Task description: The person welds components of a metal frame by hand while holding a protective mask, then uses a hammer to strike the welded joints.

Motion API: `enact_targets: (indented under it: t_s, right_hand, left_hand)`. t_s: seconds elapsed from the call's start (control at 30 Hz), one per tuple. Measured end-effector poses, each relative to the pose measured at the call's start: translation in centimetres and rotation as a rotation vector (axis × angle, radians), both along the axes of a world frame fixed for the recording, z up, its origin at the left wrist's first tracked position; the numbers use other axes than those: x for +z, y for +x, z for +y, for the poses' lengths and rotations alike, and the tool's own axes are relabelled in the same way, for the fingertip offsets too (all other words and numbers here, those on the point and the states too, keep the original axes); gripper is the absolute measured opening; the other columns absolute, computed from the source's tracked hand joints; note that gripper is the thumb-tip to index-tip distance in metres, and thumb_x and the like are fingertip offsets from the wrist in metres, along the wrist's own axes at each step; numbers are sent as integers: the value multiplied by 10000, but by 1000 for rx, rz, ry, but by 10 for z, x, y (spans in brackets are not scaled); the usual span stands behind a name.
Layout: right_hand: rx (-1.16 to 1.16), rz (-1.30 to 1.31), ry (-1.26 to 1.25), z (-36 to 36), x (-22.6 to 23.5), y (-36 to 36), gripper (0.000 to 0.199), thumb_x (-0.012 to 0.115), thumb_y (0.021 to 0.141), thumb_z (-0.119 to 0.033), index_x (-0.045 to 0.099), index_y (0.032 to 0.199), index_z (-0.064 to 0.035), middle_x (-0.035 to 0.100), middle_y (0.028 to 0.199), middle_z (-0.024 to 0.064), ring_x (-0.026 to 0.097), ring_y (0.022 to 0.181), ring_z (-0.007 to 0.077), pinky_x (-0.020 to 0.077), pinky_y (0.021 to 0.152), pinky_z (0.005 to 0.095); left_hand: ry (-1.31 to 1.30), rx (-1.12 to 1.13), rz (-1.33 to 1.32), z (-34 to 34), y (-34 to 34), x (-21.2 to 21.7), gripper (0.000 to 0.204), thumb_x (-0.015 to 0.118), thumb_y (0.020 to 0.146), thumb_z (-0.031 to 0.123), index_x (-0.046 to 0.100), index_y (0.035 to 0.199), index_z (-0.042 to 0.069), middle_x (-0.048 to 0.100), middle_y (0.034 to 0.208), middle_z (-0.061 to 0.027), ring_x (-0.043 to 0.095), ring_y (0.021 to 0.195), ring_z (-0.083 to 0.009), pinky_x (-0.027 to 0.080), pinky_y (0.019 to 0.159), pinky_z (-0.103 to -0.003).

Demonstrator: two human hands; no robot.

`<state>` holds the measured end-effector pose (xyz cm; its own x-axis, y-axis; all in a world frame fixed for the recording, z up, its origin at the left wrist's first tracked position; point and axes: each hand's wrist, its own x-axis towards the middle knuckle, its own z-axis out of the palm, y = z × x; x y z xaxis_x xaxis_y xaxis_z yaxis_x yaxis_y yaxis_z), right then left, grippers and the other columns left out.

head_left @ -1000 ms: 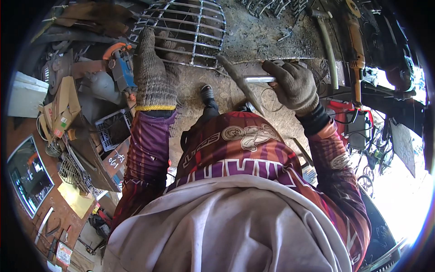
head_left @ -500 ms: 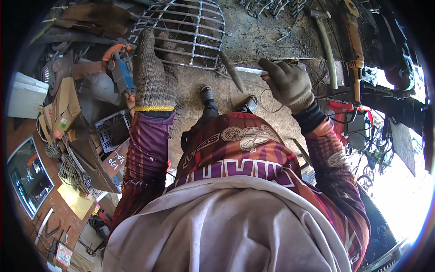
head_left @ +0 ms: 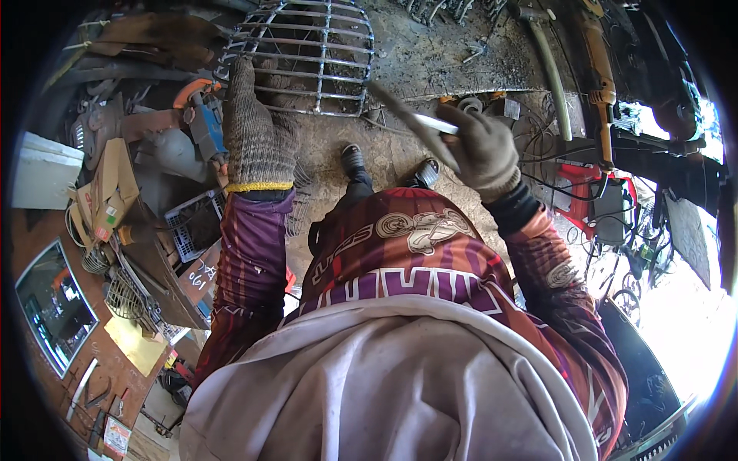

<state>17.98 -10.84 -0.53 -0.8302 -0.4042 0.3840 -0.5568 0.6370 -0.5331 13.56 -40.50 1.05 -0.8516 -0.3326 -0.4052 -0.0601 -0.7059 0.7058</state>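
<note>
A round-ended grate of welded metal bars (head_left: pixel 324 58) lies at the top centre, over the near edge of the dark worktop. My left hand (head_left: pixel 257 142), in a grey knit glove with a yellow cuff, grips its near left side. The thumb is on top, and some fingers show dimly behind the bars. My right hand (head_left: pixel 486 150), gloved too, is closed round the pale handle of a chipping hammer (head_left: pixel 407 115). The hammer's long dark pointed head slants across in front of the fist, its upper tip close to the grate's right edge.
On the worktop (head_left: pixel 430 65) are several short bent metal pieces, a wooden-handled hammer (head_left: pixel 550 73) and an orange-brown power tool (head_left: pixel 603 92). A blue and orange tool (head_left: pixel 204 123) stands left of my left hand. A red-framed machine (head_left: pixel 584 200) and cables lie at the right.
The chipping hammer has swung, its head now lying more slantwise and nearer my right fist. My right hand has shifted slightly left and down. The grate appears slightly further left and up.
</note>
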Motion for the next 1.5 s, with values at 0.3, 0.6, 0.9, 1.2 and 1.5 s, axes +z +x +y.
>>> enact_targets:
  t_s: [0.3,0.6,0.9,1.2,1.5]
  right_hand:
    - [-78,-23,-219,-12,8,12,279,611,866,-194,594,1111,-63,643,837,155,645,707,331,508,614,415]
    - [-250,-379,-178,-20,19,33,263,564,899,-187,589,1098,-16,631,807,196,635,757,380,495,657,434]
    - [-338,-500,-154,-25,11,43,229,545,920,-233,594,1071,-70,623,757,182,627,732,397,480,624,450]
    - [-401,-678,-420,-8,4,59,234,528,936,-195,593,1077,-19,611,716,152,656,626,266,483,576,366]
    - [-450,-620,-511,6,-8,61,265,496,954,-174,588,1130,0,595,716,119,611,627,194,464,580,328]
  left_hand:
    - [33,22,-25,-1,1,-7,247,649,911,267,609,1073,85,663,978,-28,641,847,-153,548,702,-270]
    - [50,-20,27,-3,6,-6,288,641,915,258,580,1124,69,651,1068,-64,650,901,-178,567,771,-302]
    - [183,-75,67,-14,7,-17,290,631,917,246,590,1129,54,661,1075,-94,667,918,-233,590,765,-381]
    - [306,-223,161,-26,13,-10,232,522,966,234,603,1110,71,679,1076,-98,687,875,-248,596,754,-413]
    - [272,-138,237,-39,10,4,350,529,959,318,580,1202,70,650,1170,-94,661,984,-262,571,846,-417]
